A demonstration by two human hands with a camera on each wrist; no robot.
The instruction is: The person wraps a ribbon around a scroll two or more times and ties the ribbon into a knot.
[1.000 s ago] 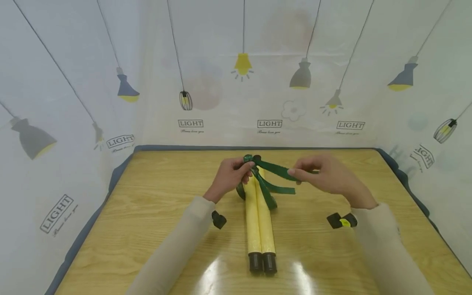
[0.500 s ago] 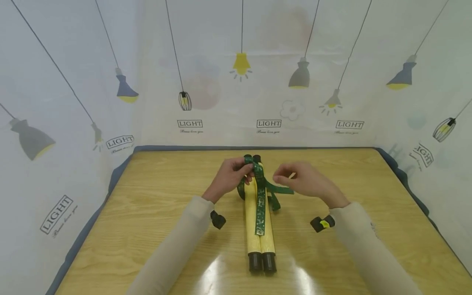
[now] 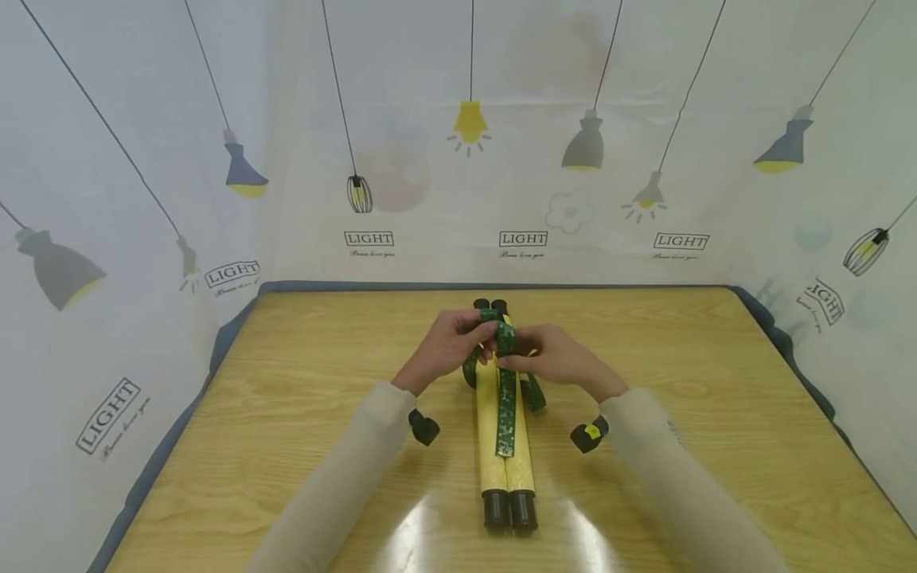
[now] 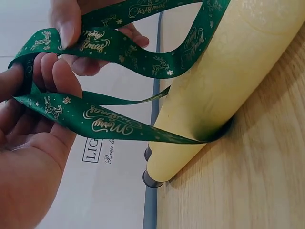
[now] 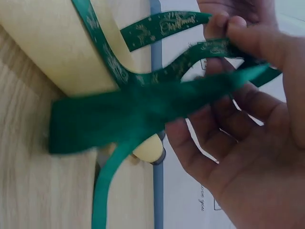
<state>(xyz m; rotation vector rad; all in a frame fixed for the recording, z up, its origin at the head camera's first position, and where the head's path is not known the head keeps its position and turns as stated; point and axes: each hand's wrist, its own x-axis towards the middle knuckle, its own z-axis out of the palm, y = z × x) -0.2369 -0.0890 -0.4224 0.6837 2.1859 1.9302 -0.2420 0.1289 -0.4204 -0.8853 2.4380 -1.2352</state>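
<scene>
The right hand (image 3: 562, 354) has come in from the right to meet the left hand (image 3: 451, 342). A second ago it holds one end of the ribbon (image 3: 505, 414) stretched out to the side; half a second ago it is off that end, which now hangs straight down over the tubes (image 3: 489, 434) with its printed face up. The left hand stays where it was, near the tubes' far end, its fingers curled and the ribbon pinched between them and the thumb. The right thumb lies across the ribbon with the fingers bent behind it, so they are closed on it loosely; how firm that hold is cannot be told. The ribbon runs beneath the tubes and rises in loops to both hands, while the tubes lie side by side on the bench (image 3: 315, 446). This seems to mean that the work has turned from laying out the free end to handling the looped part, which probably calls for both hands at once.
</scene>
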